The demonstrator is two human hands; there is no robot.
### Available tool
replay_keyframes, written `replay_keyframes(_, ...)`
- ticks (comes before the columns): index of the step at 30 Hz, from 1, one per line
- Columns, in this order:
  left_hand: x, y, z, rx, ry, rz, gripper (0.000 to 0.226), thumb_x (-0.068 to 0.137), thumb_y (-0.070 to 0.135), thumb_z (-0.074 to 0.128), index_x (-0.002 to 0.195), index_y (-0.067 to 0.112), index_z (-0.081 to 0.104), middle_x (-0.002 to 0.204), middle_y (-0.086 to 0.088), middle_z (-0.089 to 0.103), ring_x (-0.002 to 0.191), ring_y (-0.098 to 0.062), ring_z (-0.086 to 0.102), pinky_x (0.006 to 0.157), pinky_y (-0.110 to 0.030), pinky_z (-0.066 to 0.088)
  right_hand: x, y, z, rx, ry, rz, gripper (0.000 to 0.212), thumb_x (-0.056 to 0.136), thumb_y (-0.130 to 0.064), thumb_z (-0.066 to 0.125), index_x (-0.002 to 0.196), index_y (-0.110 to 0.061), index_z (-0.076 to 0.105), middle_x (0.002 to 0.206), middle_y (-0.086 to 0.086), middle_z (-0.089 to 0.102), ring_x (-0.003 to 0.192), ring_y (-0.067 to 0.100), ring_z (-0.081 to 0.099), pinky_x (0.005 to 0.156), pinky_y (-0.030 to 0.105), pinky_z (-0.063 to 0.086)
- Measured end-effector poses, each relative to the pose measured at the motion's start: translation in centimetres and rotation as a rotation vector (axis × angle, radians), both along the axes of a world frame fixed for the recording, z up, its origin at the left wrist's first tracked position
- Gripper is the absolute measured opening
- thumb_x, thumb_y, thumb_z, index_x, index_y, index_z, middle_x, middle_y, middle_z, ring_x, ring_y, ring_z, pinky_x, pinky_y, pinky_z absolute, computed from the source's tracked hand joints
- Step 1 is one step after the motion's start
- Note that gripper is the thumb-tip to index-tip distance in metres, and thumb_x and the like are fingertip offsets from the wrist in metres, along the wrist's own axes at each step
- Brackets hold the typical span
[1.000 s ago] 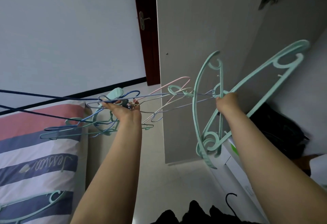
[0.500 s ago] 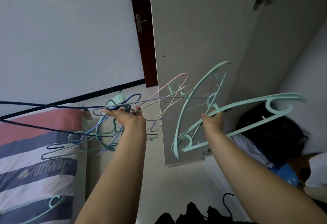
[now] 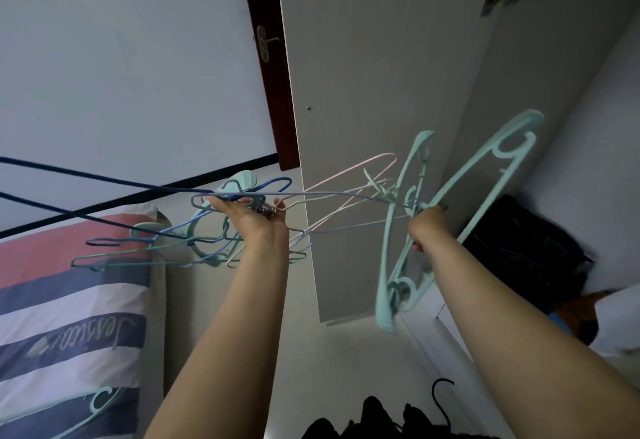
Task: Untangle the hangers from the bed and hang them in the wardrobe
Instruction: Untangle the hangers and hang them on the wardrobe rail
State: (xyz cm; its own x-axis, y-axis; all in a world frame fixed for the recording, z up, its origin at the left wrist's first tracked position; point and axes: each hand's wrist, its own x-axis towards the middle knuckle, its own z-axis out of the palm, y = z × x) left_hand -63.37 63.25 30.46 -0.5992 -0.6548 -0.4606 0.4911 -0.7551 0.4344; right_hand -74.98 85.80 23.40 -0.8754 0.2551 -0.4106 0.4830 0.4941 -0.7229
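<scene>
The left hand [image 3: 254, 220] is clutching a light, springy tangle of wire hangers [image 3: 214, 230]; the right hand [image 3: 427, 227] is closing around stiff mint plastic hangers [image 3: 408, 230] near the wardrobe door [image 3: 363, 74]. Gripping at the hooks seems wisest.

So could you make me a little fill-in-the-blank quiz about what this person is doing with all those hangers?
1. The right hand grips a thick plastic hanger coloured ____.
2. The left hand holds a tangled bunch of thin ____.
3. The bedding at the left has a ____ pattern.
4. One thin hanger crossing between both hands is coloured ____.

Missing words: mint green; hangers; striped; pink
</scene>
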Motion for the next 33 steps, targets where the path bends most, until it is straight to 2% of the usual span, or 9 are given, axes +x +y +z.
replay_keyframes(5, -0.5, -0.5, -0.4, -0.170, 0.050, 0.010, 0.053, 0.090, 0.071, 0.033, 0.106, 0.026, 0.057, 0.102, -0.002, 0.055, 0.096, -0.020, 0.051, 0.083, -0.033, 0.050, 0.2, 1.3, -0.4, 0.370, 0.145, 0.041, 0.041, 0.101, -0.010, 0.023, 0.141, -0.005, 0.033, 0.137, 0.019, 0.048, 0.120, 0.040, 0.050, 0.094, 0.043, 0.040)
replay_keyframes(10, -0.9, -2.4, -1.7, -0.271, 0.028, -0.028, 0.052, 0.093, 0.066, 0.033, 0.125, 0.029, 0.051, 0.127, -0.001, 0.055, 0.118, -0.022, 0.053, 0.079, -0.034, 0.052, 0.8, 2.5, -2.3, 0.412, 0.124, 0.253, 0.034, 0.094, -0.013, 0.045, 0.126, -0.002, 0.050, 0.122, 0.019, 0.058, 0.109, 0.035, 0.057, 0.077, 0.032, 0.040)
replay_keyframes(15, 0.0, -4.5, -2.5, -0.338, 0.037, -0.126, 0.055, 0.087, 0.073, 0.036, 0.107, 0.025, 0.055, 0.094, 0.000, 0.056, 0.078, -0.015, 0.053, 0.066, -0.026, 0.047, 2.5, 1.5, -2.2, 0.382, -0.145, 0.699, 0.023, 0.090, -0.023, 0.055, 0.112, -0.015, 0.060, 0.097, 0.014, 0.065, 0.078, 0.029, 0.063, 0.069, 0.035, 0.052)
replay_keyframes(19, 0.6, -6.0, -2.8, -0.349, 0.135, -0.155, 0.043, 0.087, 0.066, 0.041, 0.072, 0.025, 0.045, 0.066, 0.006, 0.042, 0.057, -0.010, 0.040, 0.057, -0.022, 0.037, 4.5, 0.0, -4.1, 0.249, -0.407, 1.040, 0.035, 0.088, -0.001, 0.047, 0.120, -0.016, 0.049, 0.069, 0.015, 0.054, 0.051, 0.022, 0.054, 0.059, 0.040, 0.056)
replay_keyframes(22, 0.5, -6.8, -3.1, -0.409, 0.101, -0.186, 0.044, 0.080, 0.067, 0.046, 0.071, 0.024, 0.042, 0.066, 0.005, 0.040, 0.056, -0.010, 0.041, 0.057, -0.022, 0.036, 6.5, -1.2, -3.9, 0.126, -0.572, 1.053, 0.024, 0.098, -0.004, 0.035, 0.120, -0.006, 0.044, 0.067, 0.008, 0.048, 0.047, 0.014, 0.053, 0.050, 0.027, 0.051)
replay_keyframes(25, 0.5, -7.8, -3.6, -0.422, 0.085, -0.185, 0.046, 0.073, 0.068, 0.059, 0.073, 0.025, 0.043, 0.068, 0.005, 0.040, 0.059, -0.010, 0.044, 0.057, -0.022, 0.039, 6.9, -1.3, -3.3, 0.121, -0.682, 1.117, 0.010, 0.100, -0.010, 0.041, 0.103, -0.008, 0.050, 0.070, 0.006, 0.054, 0.060, 0.016, 0.058, 0.072, 0.034, 0.052)
replay_keyframes(28, 1.4, -8.5, -4.6, -0.389, 0.079, -0.240, 0.044, 0.085, 0.066, 0.047, 0.076, 0.023, 0.050, 0.070, 0.002, 0.048, 0.062, -0.012, 0.047, 0.062, -0.025, 0.044, 6.2, -1.4, -2.5, 0.126, -0.674, 1.118, 0.033, 0.100, -0.008, 0.040, 0.132, -0.005, 0.041, 0.071, 0.006, 0.055, 0.062, 0.018, 0.058, 0.066, 0.033, 0.051)
replay_keyframes(30, 2.0, -9.3, -5.2, -0.386, 0.065, -0.275, 0.049, 0.086, 0.068, 0.043, 0.078, 0.020, 0.052, 0.066, 0.000, 0.050, 0.060, -0.014, 0.046, 0.064, -0.029, 0.041, 6.4, -2.1, -2.1, 0.145, -0.634, 1.119, 0.039, 0.098, -0.002, 0.040, 0.137, -0.003, 0.039, 0.070, 0.007, 0.054, 0.060, 0.019, 0.056, 0.062, 0.032, 0.050)
replay_keyframes(33, 2.8, -10.9, -5.4, -0.400, 0.015, -0.282, 0.055, 0.085, 0.071, 0.039, 0.076, 0.019, 0.053, 0.066, -0.001, 0.052, 0.060, -0.016, 0.046, 0.062, -0.028, 0.042, 6.3, -2.6, -3.2, 0.162, -0.309, 0.933, 0.022, 0.095, -0.008, 0.043, 0.110, -0.016, 0.057, 0.068, 0.007, 0.058, 0.059, 0.023, 0.056, 0.058, 0.031, 0.048)
